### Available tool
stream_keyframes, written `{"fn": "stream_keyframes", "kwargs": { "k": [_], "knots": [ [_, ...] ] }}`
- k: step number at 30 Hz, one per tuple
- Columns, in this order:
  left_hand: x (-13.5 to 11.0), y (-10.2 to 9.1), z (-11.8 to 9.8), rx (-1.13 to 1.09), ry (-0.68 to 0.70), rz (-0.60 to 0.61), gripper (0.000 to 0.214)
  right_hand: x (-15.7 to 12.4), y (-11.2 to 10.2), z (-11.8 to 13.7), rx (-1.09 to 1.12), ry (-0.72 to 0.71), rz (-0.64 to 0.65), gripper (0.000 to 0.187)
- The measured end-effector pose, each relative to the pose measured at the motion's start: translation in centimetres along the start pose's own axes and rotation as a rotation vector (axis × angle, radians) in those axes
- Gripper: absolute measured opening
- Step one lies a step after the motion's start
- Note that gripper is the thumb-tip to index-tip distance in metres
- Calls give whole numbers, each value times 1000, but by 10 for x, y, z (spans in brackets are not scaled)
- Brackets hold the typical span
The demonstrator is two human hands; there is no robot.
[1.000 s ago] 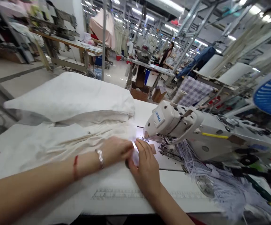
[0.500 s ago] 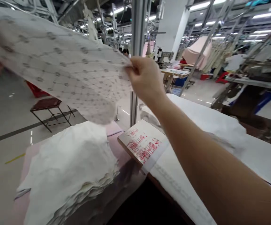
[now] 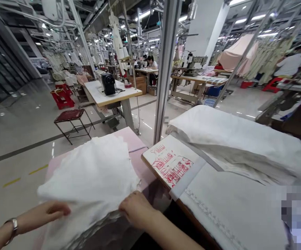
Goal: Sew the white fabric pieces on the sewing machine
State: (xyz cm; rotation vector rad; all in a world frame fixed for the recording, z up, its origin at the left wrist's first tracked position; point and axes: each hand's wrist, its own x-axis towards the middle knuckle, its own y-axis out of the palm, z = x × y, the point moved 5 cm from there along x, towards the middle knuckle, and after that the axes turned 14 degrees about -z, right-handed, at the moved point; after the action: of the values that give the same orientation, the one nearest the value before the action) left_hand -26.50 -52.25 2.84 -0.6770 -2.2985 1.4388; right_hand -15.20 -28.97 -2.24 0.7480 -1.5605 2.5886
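A thick stack of white fabric sheets (image 3: 88, 170) lies on a pink-covered table (image 3: 132, 139), its ragged layers showing at the front. My right hand (image 3: 136, 208) rests on the stack's near edge, fingers over the top sheet. My left hand (image 3: 47, 212), with a metal bracelet on its wrist, sits at the stack's lower left, fingertips against the fabric. Neither hand visibly grips the cloth.
To the right, a sewing table's white top (image 3: 226, 211) holds a board with red markings (image 3: 169, 165) and a bulky white fabric bundle (image 3: 231, 139). A metal post (image 3: 166, 69) rises behind. Beyond stand a black sewing machine (image 3: 108, 84), a red-topped stool (image 3: 69, 116) and seated co-workers.
The dotted sheet my right hand held high is no longer raised, and white fabric covers the stack. My right hand has dropped to the stack's edge, and my left hand has come into view.
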Motion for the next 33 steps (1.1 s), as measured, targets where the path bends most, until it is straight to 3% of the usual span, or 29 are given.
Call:
{"fn": "stream_keyframes", "kwargs": {
  "k": [2,4,5,7,8,10,12,14,17,23,25,30,33],
  "knots": [
    [48,6,-21,2,49,92,27,-27,-26,3,2,-1,-37,5],
    [113,18,-84,8,227,127,21,-53,-64,-1,4,-20,-139,7],
    [145,26,-131,-4,353,93,22,-68,-87,-7,-17,-19,-211,10],
    [191,49,-246,-83,658,33,24,-103,-137,-25,-124,50,-400,11],
    [203,64,-306,-111,821,22,27,-125,-163,-34,-185,116,-497,12],
    [214,99,-414,-147,999,23,31,-173,-207,-53,-285,301,-653,16],
    [219,133,-498,-135,1100,18,28,-219,-235,-67,-345,470,-738,21],
    [226,163,-553,-85,1152,36,25,-254,-247,-79,-404,580,-790,22],
    [240,187,-590,-8,1172,94,24,-275,-244,-95,-452,615,-833,20],
    [262,172,-593,-103,1049,113,30,-265,-236,-106,-470,484,-950,24],
    [252,174,-596,-205,1035,107,35,-267,-238,-107,-427,523,-984,24],
    [199,206,-619,-490,1052,116,45,-270,-239,-105,-391,563,-908,22],
    [215,189,-608,-674,802,38,28,-274,-241,-103,-393,582,-900,22]
  ]
}}
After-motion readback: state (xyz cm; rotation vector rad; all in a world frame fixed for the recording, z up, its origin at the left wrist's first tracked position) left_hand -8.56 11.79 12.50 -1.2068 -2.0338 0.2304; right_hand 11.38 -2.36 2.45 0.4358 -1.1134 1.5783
